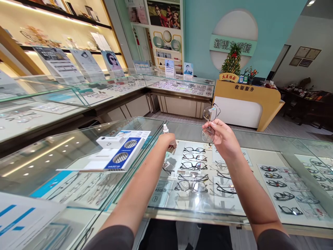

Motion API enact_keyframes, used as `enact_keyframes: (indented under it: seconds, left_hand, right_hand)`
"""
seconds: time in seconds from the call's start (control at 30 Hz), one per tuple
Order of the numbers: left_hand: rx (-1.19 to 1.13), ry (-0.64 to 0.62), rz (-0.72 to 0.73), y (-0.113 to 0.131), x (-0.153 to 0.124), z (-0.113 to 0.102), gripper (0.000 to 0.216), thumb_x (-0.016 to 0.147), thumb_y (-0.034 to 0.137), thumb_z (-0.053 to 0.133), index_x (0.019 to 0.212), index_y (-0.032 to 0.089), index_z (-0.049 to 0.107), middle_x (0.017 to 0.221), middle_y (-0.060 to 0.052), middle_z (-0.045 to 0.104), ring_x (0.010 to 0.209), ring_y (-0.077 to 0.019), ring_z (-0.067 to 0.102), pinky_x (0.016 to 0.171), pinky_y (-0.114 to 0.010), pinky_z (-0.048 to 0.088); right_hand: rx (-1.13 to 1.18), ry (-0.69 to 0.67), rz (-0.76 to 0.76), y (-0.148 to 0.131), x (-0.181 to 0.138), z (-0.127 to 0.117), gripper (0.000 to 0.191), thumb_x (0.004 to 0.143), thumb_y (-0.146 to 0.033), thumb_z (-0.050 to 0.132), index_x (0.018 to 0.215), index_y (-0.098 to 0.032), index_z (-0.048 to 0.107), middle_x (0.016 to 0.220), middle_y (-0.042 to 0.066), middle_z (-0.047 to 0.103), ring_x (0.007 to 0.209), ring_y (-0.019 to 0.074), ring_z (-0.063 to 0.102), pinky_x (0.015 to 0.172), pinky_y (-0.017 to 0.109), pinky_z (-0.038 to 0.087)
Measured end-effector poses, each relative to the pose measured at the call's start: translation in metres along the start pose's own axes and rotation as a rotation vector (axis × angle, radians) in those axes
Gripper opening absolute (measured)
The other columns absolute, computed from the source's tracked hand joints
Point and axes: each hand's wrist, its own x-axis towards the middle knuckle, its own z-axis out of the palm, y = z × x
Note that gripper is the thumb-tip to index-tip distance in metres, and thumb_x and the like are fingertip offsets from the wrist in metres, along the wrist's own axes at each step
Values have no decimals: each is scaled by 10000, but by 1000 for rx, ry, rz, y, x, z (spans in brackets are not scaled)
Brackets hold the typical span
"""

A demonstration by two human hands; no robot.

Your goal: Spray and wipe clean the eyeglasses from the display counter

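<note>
A: Item one, right hand [221, 137]: I have it raised above the glass counter [260, 146], fingers pinched closed on a pair of glasses [209, 123], held on end, one lens above the other, a small tag on the upper lens.

B: Item two?

A: Left hand [168, 142]: closed around a small spray bottle [166, 133], white nozzle up, low over the counter, just left of the glasses and not touching them.

B: Step?

A: By my reading, lens cleaning, at the spraying stage. The next move calls for lifting the nozzle toward a lens and pressing it while the right hand keeps the frame steady.

B: Surroundings?

A: Rows of display frames [194, 166] under the glass; blue-and-white box [125, 156] to the left.
</note>
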Motion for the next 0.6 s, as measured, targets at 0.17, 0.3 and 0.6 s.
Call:
enact_keyframes:
  seconds: [0.17, 0.3, 0.6]
  left_hand:
    - [-23, 36, -6, 2, 2, 3, 226, 523, 234, 912, 621, 211, 710, 558, -78, 688, 747, -319, 765, 787, -385, 589]
    - [-37, 89, -7, 1, 4, 3, 259, 538, 349, 918, 658, 214, 732, 531, -91, 665, 753, -343, 765, 835, -430, 601]
    - [-98, 113, 22, -3, 3, -5, 254, 602, 357, 888, 639, 186, 703, 596, -128, 691, 820, -389, 779, 867, -465, 601]
  right_hand:
    - [19, 3, 6, -1, -1, 1, 377, 656, -462, 982, 739, -253, 679, 889, -4, 766, 917, 167, 687, 890, 295, 562]
    - [-2, -8, 15, -2, -1, 1, 361, 674, -458, 970, 740, -254, 679, 893, 1, 766, 943, 176, 694, 926, 311, 563]
    - [0, -3, 10, -1, 0, -1, 355, 677, -453, 969, 737, -256, 679, 891, 3, 770, 947, 181, 696, 914, 314, 564]
